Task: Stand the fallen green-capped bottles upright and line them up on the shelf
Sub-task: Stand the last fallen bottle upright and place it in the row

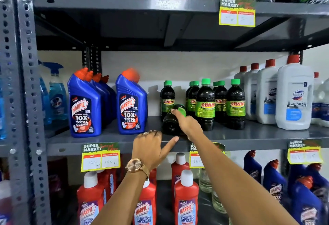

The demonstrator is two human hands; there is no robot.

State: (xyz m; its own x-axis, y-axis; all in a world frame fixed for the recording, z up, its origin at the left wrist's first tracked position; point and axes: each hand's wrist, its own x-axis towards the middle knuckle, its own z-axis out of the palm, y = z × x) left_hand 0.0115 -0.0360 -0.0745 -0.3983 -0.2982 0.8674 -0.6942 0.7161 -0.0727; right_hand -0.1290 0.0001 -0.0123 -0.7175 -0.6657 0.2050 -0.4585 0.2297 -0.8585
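One dark green-capped bottle (170, 121) lies on its side on the grey middle shelf (110, 140), its base toward me and its cap pointing back and right. My right hand (187, 123) is closed over its upper part near the cap. My left hand (153, 147), with a watch on the wrist, rests at the shelf's front edge just below the bottle, fingers curled on the shelf lip and thumb stretched right. Several upright green-capped bottles (205, 103) stand in a cluster to the right, and one more upright bottle (167, 96) stands behind the fallen one.
Blue Harpic bottles (130, 103) stand left of the fallen bottle, with a gap between. White Domex bottles (293, 96) fill the right end. Yellow price tags (100, 157) hang from the shelf edge. Red Harpic bottles (186, 198) stand on the shelf below.
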